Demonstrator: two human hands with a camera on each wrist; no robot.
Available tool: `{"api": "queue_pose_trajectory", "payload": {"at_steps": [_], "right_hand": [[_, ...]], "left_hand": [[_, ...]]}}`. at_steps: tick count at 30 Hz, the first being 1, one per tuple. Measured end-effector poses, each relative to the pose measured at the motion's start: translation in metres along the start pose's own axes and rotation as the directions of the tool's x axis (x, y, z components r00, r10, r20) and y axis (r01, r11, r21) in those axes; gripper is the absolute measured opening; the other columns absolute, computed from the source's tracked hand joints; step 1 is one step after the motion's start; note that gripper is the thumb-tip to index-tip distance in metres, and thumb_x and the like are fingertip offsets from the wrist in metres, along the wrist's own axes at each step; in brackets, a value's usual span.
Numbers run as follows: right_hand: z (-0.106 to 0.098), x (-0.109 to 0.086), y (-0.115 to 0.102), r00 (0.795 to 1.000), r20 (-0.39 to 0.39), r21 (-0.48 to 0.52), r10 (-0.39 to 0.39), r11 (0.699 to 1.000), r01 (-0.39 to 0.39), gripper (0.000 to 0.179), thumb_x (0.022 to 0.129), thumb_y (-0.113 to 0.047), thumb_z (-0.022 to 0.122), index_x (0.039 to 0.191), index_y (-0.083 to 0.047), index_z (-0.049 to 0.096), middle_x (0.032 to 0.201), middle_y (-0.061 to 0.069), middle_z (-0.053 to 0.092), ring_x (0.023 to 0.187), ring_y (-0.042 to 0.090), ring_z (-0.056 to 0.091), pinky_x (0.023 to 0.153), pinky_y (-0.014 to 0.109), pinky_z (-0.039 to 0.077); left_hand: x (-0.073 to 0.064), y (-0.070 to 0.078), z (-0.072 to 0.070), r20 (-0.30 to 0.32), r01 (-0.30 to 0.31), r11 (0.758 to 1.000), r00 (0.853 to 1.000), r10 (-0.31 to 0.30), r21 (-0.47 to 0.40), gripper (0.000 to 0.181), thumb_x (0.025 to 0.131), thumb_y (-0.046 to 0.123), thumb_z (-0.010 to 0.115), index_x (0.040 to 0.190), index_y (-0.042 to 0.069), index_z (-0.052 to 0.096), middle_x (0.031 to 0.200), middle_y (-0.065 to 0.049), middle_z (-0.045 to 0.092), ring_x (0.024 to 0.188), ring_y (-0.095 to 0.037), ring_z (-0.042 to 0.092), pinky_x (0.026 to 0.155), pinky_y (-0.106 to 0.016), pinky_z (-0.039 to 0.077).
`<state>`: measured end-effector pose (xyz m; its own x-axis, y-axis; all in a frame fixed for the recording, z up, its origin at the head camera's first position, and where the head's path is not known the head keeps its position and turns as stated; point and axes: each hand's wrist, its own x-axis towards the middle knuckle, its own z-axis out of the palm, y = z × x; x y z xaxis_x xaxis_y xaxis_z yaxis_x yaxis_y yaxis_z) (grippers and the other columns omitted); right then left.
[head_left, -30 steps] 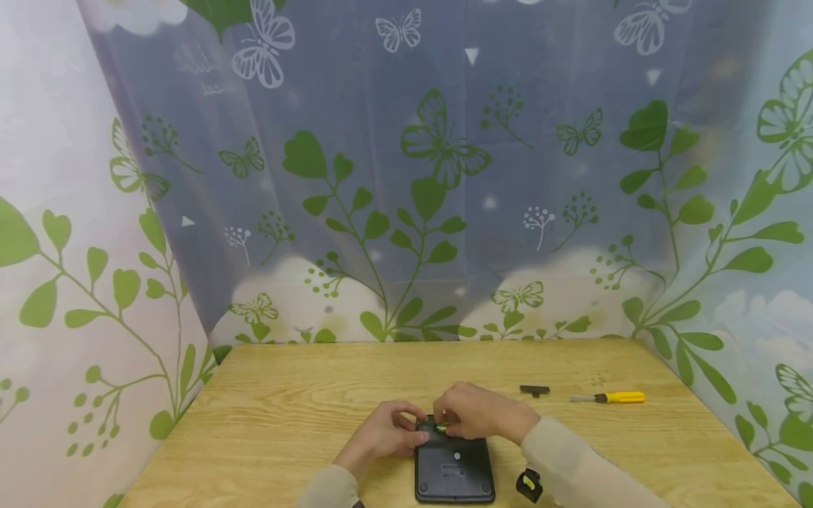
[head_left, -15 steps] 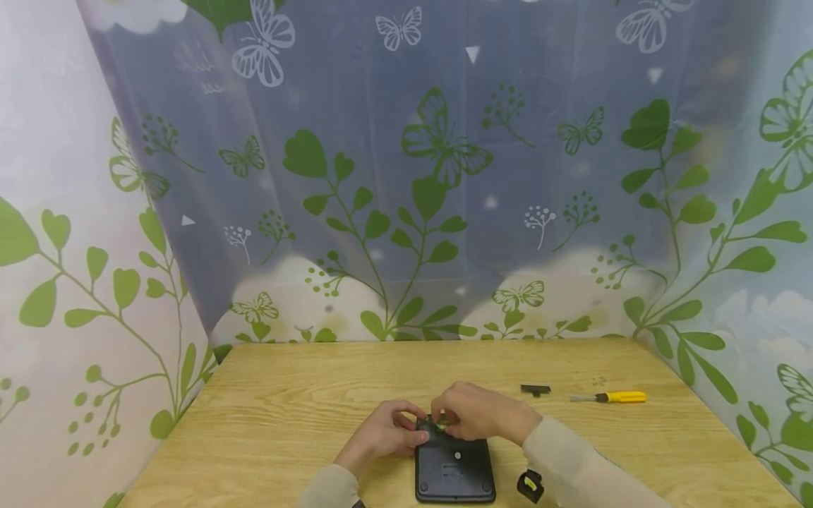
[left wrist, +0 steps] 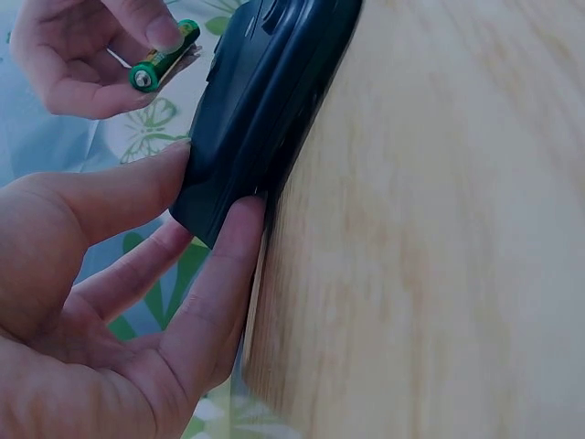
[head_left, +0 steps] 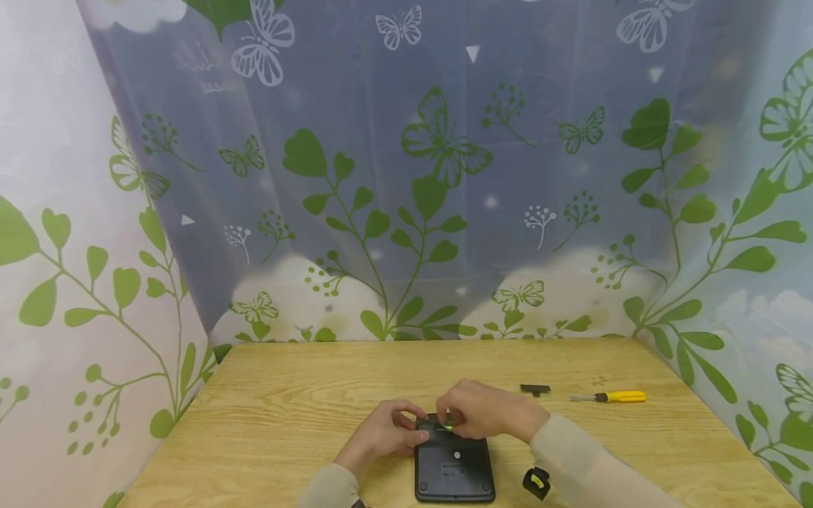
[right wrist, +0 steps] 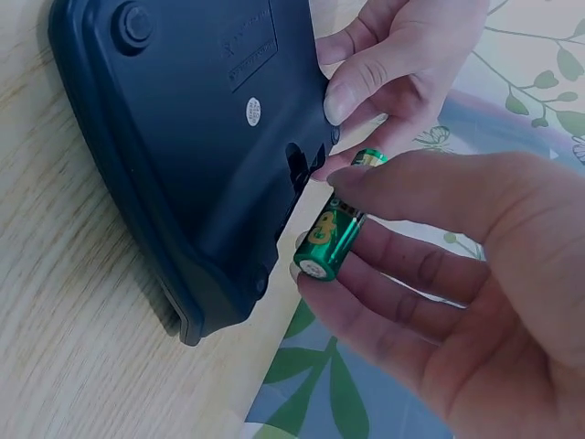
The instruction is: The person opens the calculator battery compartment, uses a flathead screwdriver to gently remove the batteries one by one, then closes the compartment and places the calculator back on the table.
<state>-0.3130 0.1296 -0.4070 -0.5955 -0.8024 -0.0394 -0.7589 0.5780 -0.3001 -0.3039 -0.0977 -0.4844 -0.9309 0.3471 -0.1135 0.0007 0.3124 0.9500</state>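
A black calculator (head_left: 454,466) lies face down on the wooden table, with rubber feet and a small white sticker on its back. My left hand (head_left: 386,432) grips its far left corner, thumb on the back and a fingertip at the side edge. Between the thumb and fingers of my right hand (head_left: 484,410) is a green battery (right wrist: 335,227) with gold lettering. In the right wrist view the battery is just off the open battery slot (right wrist: 297,169) at the calculator's edge. The slot's inside is mostly hidden.
A small black battery cover (head_left: 535,389) lies behind the right hand. Farther right is a yellow-handled screwdriver (head_left: 625,397). A small black-and-yellow piece (head_left: 536,483) shows beside the right sleeve. Patterned curtains stand behind the table (head_left: 305,381) and at its sides.
My right hand has shifted slightly to the right with the battery, and more of the slot area shows. The left hand and the calculator have stayed in place.
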Motion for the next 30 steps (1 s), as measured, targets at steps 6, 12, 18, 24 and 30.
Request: {"api": "queue_pose_trajectory", "payload": {"at_steps": [6,12,18,24,30], "right_hand": [[-0.001,-0.002,-0.001,1.000,0.005,-0.014,-0.012,1.000,0.012,0.015,0.088,-0.002,0.078,0.096,-0.013,0.071,0.077,-0.006,0.063,0.064,-0.001,0.046,0.060,0.014,0.044],[-0.002,-0.005,0.001,1.000,0.009,-0.011,-0.023,1.000,0.023,0.016,0.088,-0.002,0.078,0.095,-0.014,0.072,0.077,-0.005,0.064,0.064,-0.002,0.047,0.059,0.014,0.044],[-0.002,-0.008,0.005,1.000,0.012,-0.006,-0.003,1.000,0.003,0.015,0.088,-0.001,0.078,0.095,-0.014,0.073,0.076,-0.007,0.063,0.063,-0.002,0.047,0.059,0.014,0.045],[-0.003,-0.011,0.009,1.000,0.016,-0.006,0.017,1.000,-0.017,0.019,0.085,0.001,0.079,0.094,-0.015,0.072,0.077,-0.009,0.063,0.065,-0.002,0.048,0.060,0.015,0.046],[-0.003,-0.012,0.010,1.000,0.017,-0.008,0.022,1.000,-0.021,0.020,0.085,0.002,0.079,0.096,-0.014,0.072,0.079,-0.010,0.064,0.067,-0.002,0.050,0.062,0.015,0.048]], "left_hand": [[-0.001,0.000,0.000,0.008,-0.006,1.000,1.000,0.006,-0.006,0.033,0.087,0.002,0.080,0.119,0.004,0.071,0.096,-0.010,0.060,0.073,-0.019,0.069,0.068,-0.037,0.068],[-0.001,0.000,0.000,0.009,-0.001,1.000,1.000,0.001,-0.005,0.032,0.087,0.002,0.080,0.118,0.005,0.072,0.095,-0.010,0.060,0.073,-0.019,0.070,0.068,-0.036,0.068],[-0.001,0.000,0.000,0.002,-0.005,1.000,1.000,0.006,-0.007,0.032,0.087,0.002,0.080,0.118,0.004,0.071,0.095,-0.010,0.060,0.072,-0.019,0.070,0.067,-0.036,0.068],[0.000,-0.002,0.000,-0.001,-0.007,1.000,1.000,0.007,-0.014,0.034,0.087,0.001,0.080,0.119,0.003,0.071,0.096,-0.011,0.060,0.071,-0.019,0.069,0.067,-0.036,0.067],[0.001,-0.003,0.001,0.005,-0.007,1.000,1.000,0.007,-0.018,0.035,0.087,0.000,0.080,0.121,0.001,0.070,0.096,-0.011,0.060,0.071,-0.020,0.069,0.068,-0.037,0.068]]}}
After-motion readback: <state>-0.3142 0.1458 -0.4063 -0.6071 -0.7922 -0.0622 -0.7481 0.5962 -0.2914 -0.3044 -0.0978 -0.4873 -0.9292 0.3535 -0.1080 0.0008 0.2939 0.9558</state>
